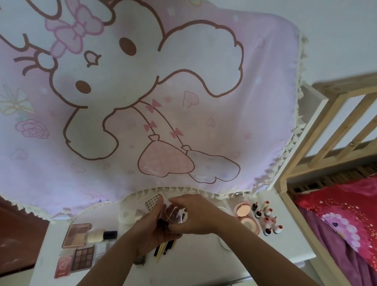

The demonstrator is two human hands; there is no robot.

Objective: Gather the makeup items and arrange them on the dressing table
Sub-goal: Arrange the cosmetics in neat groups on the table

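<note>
Makeup items [83, 260] lie spread low in the frame on the dressing table [195, 267]. At lower centre we've got the left hand [153, 228] curled round a bundle of pencils [163, 248] and the right hand [196, 213] pinching a clear packet [174, 214]. If that left grip loosens while we fiddle, the pencils could slide out and scatter.

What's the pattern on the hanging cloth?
Pink cloth with a white cartoon bunny; head view.
</note>
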